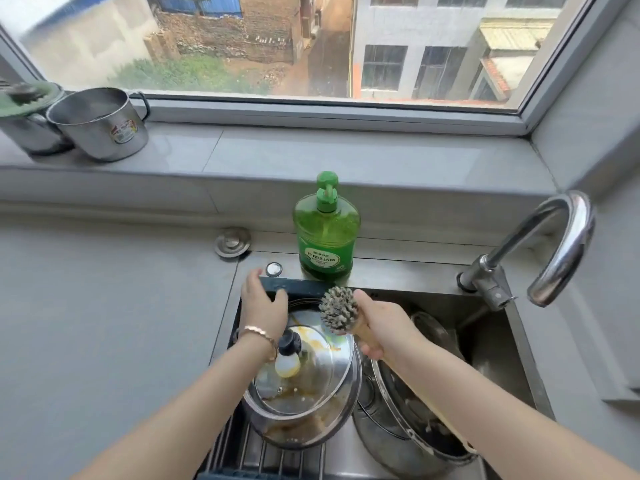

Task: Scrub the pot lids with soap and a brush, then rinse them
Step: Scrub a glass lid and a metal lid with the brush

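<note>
Right, nearest us, in the left half of the sink (502,344), the pot lid (304,386) lies tilted: glass ringed in steel, smeared brown and orange. I'd call it stiff, fairly heavy and breakable, and slick once soap meets that grease. The black knob (289,342) looks the surest hold, with the steel rim second. It leans over a slatted rack (242,455), so it may rock under pressure. In the sink's right half, steel pots (408,420) crowd close against it, leaving little swing room there.

The left hand (263,299) sits at the lid's far rim by the sink's back edge, fingers bent. Gripping or just resting? I can't tell. The right hand (379,332) is wrapped round the handle of the brush (338,315), bristles raised over the lid.

On the surface just behind the sink stands the green soap bottle (325,237), within easy reach. The faucet (554,247) arches over the sink's right rear corner, with open space under it for rinsing. Far behind the sink, to its left, steel mugs (100,123) sit on the windowsill.
</note>
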{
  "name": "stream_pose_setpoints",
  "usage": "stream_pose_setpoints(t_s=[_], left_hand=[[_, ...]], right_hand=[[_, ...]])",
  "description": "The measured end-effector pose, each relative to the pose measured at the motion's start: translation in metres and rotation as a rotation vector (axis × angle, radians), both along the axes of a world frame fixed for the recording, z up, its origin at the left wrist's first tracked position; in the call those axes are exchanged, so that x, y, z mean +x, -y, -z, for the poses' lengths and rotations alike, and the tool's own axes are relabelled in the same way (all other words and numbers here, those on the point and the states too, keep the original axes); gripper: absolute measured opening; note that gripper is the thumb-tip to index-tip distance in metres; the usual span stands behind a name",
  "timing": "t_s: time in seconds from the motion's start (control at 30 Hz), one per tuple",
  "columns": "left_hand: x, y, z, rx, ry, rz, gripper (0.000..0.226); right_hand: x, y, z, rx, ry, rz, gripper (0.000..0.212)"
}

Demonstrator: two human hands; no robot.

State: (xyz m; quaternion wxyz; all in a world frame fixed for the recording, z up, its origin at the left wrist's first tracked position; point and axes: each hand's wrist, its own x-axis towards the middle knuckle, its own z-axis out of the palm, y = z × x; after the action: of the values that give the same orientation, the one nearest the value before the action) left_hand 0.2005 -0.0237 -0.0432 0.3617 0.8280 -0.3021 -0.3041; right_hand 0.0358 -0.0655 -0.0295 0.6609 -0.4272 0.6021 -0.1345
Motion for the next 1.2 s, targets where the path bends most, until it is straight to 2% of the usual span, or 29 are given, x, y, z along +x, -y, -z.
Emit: stream_pose_setpoints(t_s=[0.07,0.13,0.23,0.27,0.4,0.67,0.83,1.0,1.13,1.2], left_hand=[[-0.003,-0.048,0.032,0.264,-0.101,-0.185,0.062],[-0.006,-0.083,0.058,0.44,-0.297,-0.391,0.057],[-0.009,-0.105,0.079,0.377,-0.854,-0.637,0.014],[-0.01,-0.108,0.085,0.337,-0.99,-0.688,0.008],[-0.015,-0.109,0.094,0.147,-1.251,-0.788,0.008],[-0.032,-0.118,0.105,-0.116,-1.47,-0.822,0.042],[-0.033,-0.116,0.106,-0.175,-1.479,-0.861,0.057],[-0.035,-0.11,0.092,-0.157,-1.449,-0.732,0.071],[-0.042,-0.114,0.064,-0.171,-1.446,-0.558,0.061],[-0.041,-0.12,0.048,-0.147,-1.406,-0.433,0.065]], right_hand=[[-0.009,-0.014,0.007,-0.002,-0.074,-0.042,0.033],[-0.015,-0.025,0.013,0.029,-0.099,-0.049,0.033],[-0.016,-0.035,0.02,0.094,-0.1,-0.009,0.033],[-0.016,-0.039,0.021,0.112,-0.097,0.011,0.032],[-0.014,-0.049,0.024,0.136,-0.104,0.032,0.032],[-0.023,-0.06,0.03,0.158,-0.162,-0.004,0.037],[-0.027,-0.062,0.022,0.182,-0.119,0.041,0.037],[-0.037,-0.069,0.01,0.154,-0.122,0.071,0.035],[-0.05,-0.069,-0.004,0.078,-0.062,0.102,0.031],[-0.062,-0.068,-0.009,-0.023,-0.031,0.091,0.032]])
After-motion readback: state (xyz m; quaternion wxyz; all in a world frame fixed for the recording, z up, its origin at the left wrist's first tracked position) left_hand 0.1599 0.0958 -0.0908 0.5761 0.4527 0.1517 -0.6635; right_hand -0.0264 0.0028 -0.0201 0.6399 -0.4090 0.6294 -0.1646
